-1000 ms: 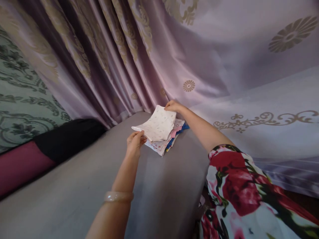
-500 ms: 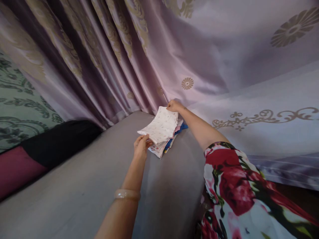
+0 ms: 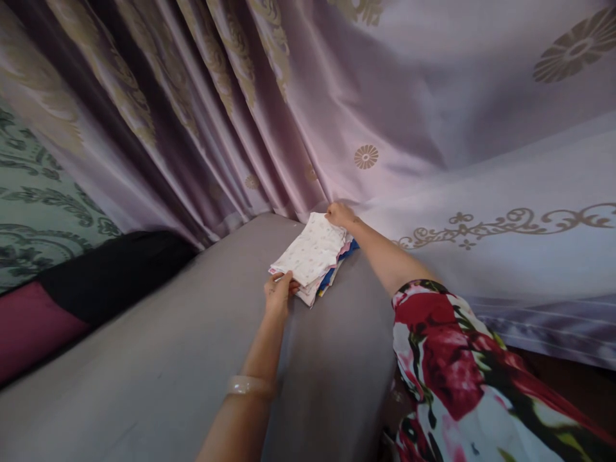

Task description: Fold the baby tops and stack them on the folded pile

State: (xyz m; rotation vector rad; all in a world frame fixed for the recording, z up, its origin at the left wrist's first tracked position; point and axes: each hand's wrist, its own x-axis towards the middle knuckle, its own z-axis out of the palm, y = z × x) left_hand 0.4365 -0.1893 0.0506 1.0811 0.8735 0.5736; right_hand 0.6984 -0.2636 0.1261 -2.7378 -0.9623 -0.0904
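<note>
Okay, the white printed cloth [image 3: 308, 249] is on top of a stack of cloths [image 3: 306, 298], toward the far end of the grey surface [image 3: 183, 346]; can't tell if that's a bed or a bench. Your left hand [image 3: 278, 296] has the cloth's near edge, thumb above, other fingers partly hidden below, closed to a narrow pinch. Your right hand [image 3: 341, 215] is at the far edge, toward the right end, fingers curled in and pinching the fabric; the exact fingertip contact is too small to read.

Under it, layers stick out on the near and right sides: a blue cloth [image 3: 326, 281], a pink edge, more pale fabric. Edges not squared up.

Handling, my guess: light, soft, limp, hardly fragile, probably not slippery. It'll sag or crease if you hold only one side, so opposite edges, like you've got, is the sensible hold. Pinch shallow; a deep pinch could catch the layers below.

Around you: lilac curtain [image 3: 293, 147] just beyond the stack, black-and-plum padded piece [image 3: 113, 273] along the left, well apart from your hands. Pale bangle [image 3: 251, 385] on your left forearm, floral sleeve [image 3: 447, 353] on your right arm, clear of the cloth.
</note>
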